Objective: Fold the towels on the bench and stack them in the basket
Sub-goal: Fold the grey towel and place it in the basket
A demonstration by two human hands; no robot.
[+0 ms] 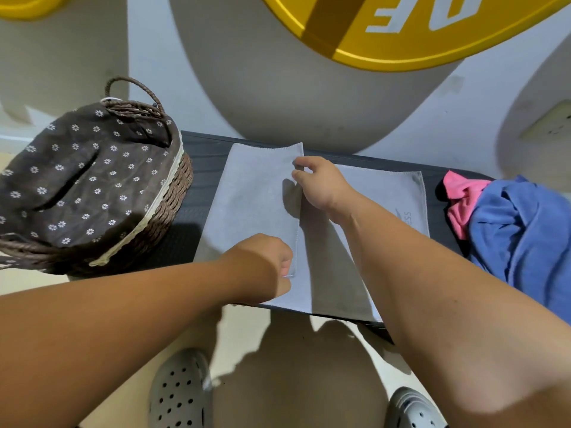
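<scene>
Left end of the bench [210, 156] blocked by the wicker basket [173, 193], braided handle [136, 84] arching over its far rim. Between basket and grey towel [256, 196], a bare dark strip of bench, open from above. Space over the towel crossed by both forearms, left hand [262, 267] pinching the fold's near end, right hand [321, 183] its far end. Right of the towel, only a narrow bare gap before the heaped pink towel [460, 199] and blue towel [519, 236] filling the right end. Behind, closed by the wall [417, 118]. In front, open floor [287, 350].
</scene>
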